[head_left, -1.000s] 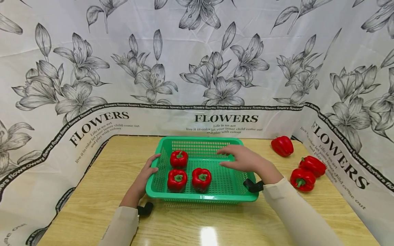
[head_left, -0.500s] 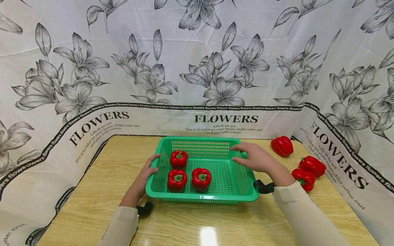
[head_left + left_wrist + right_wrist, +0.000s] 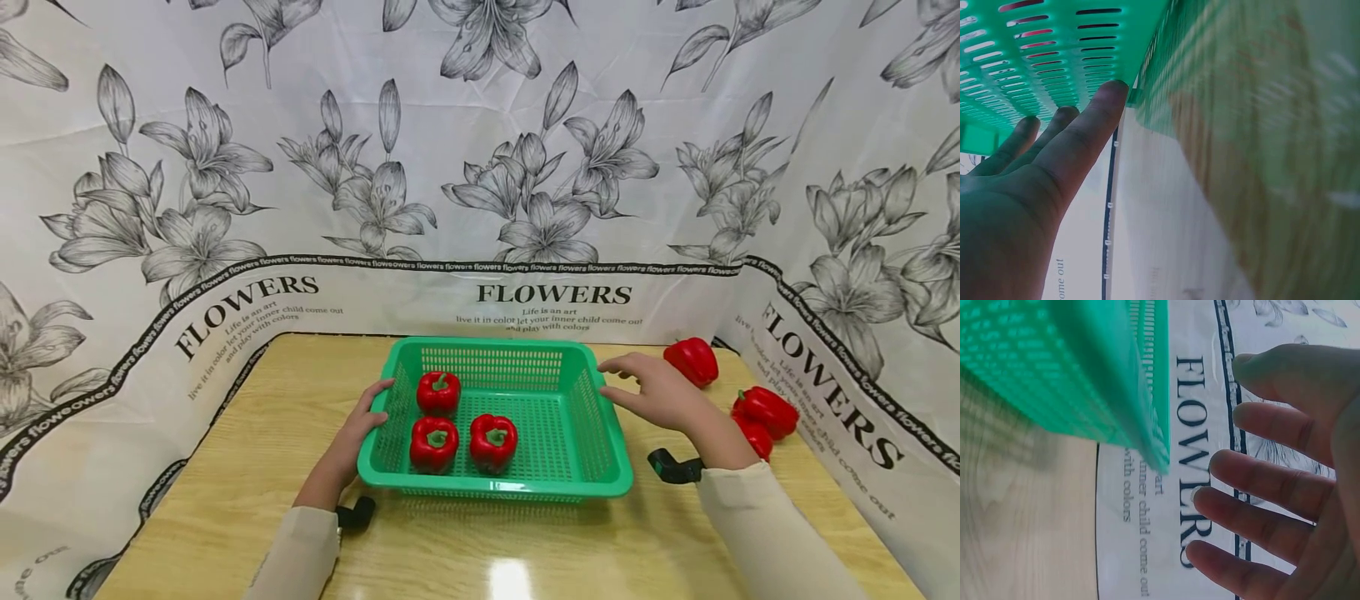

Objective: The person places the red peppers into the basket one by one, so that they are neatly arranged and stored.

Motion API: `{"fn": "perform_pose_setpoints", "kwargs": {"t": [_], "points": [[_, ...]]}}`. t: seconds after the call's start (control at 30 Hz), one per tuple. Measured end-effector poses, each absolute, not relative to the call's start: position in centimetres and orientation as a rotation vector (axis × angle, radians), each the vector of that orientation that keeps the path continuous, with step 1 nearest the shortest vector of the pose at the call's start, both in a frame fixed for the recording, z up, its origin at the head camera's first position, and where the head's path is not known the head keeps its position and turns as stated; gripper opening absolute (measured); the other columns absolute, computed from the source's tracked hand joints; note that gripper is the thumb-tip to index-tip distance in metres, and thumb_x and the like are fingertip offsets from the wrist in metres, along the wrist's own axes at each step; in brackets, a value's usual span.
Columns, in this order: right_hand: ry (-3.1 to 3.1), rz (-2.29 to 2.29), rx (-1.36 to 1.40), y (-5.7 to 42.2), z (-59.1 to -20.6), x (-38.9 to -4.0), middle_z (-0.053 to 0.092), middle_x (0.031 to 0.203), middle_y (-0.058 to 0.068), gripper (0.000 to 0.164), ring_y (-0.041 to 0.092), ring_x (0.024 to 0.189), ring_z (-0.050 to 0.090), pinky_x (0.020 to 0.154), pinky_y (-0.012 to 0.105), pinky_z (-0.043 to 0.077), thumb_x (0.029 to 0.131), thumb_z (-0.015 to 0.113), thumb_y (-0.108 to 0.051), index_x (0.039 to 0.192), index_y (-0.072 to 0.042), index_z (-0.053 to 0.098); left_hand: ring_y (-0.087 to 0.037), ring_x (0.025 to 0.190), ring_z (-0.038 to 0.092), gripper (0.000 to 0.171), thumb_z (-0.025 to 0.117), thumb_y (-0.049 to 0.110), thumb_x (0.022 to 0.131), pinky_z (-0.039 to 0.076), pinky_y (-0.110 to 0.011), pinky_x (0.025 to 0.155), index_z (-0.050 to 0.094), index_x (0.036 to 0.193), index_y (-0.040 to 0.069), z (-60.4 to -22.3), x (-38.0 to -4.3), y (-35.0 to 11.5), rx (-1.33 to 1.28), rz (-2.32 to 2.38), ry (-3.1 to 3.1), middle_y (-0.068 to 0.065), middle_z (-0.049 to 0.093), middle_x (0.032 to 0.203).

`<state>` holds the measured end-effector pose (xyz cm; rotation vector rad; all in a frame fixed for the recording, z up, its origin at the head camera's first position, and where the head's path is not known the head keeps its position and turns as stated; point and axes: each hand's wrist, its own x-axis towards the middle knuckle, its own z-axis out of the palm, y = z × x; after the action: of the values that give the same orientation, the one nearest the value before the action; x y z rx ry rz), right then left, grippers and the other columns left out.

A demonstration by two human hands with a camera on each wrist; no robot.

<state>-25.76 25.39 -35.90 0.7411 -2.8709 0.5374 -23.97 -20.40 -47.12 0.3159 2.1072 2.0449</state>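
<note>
A green plastic basket [image 3: 495, 483] stands on the table with three red bell peppers inside: one pepper [image 3: 438, 392] at the back left, another pepper [image 3: 433, 444] in front of it, and a third pepper [image 3: 492, 443] near the middle. My left hand [image 3: 358, 433] holds the basket's left side, the thumb over the rim; in the left wrist view, fingers [image 3: 1079, 140] lie along the slotted outer wall. Just beyond the right rim hovers my right hand [image 3: 652, 387], holding nothing, its fingers spread apart in the right wrist view.
To the right of the basket lie more red bell peppers: one pepper [image 3: 692, 361] at the back, a second pepper [image 3: 767, 412] farther right, and a third pepper [image 3: 756, 437] partly hidden by my right forearm. A flower-printed cloth [image 3: 555, 292] encloses the wooden table [image 3: 442, 550].
My right hand has moved right, from over the inside of the basket to just past its right rim. The left hand keeps its place on the basket, and the peppers stay where they were.
</note>
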Motion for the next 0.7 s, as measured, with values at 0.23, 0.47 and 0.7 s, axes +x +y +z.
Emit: {"fn": "perform_pose_setpoints", "kwargs": {"t": [0.23,0.47,0.7], "points": [[-2.870,0.517,0.654,26.7,-36.2,-25.1,0.063,0.123,0.017,0.040,0.037,0.107,0.059,0.087,0.053,0.049,0.092,0.063,-0.031,0.123,-0.005,0.063,-0.044,0.126,0.042,0.057,0.034,0.020,0.097,0.049,-0.041,0.087,0.022,0.152,0.027,-47.3,-23.9,-20.3,0.313,2.049,2.118,-0.016,0.015,0.158],[-2.868,0.501,0.577,27.8,-36.7,-24.9,0.062,0.123,0.020,0.038,0.041,0.109,0.058,0.091,0.056,0.046,0.091,0.063,-0.027,0.121,-0.004,0.062,-0.043,0.126,0.042,0.058,0.034,0.020,0.096,0.049,-0.041,0.087,0.022,0.152,0.026,-47.4,-24.0,-20.4,0.309,2.048,2.112,-0.016,0.015,0.157],[-2.879,0.468,0.470,28.8,-37.4,-24.7,0.058,0.127,0.024,0.039,0.044,0.116,0.052,0.095,0.061,0.042,0.091,0.062,-0.029,0.120,-0.003,0.062,-0.041,0.124,0.043,0.058,0.035,0.020,0.096,0.049,-0.040,0.086,0.023,0.152,0.028,-47.4,-24.1,-20.4,0.294,2.046,2.118,-0.014,0.016,0.157]]}}
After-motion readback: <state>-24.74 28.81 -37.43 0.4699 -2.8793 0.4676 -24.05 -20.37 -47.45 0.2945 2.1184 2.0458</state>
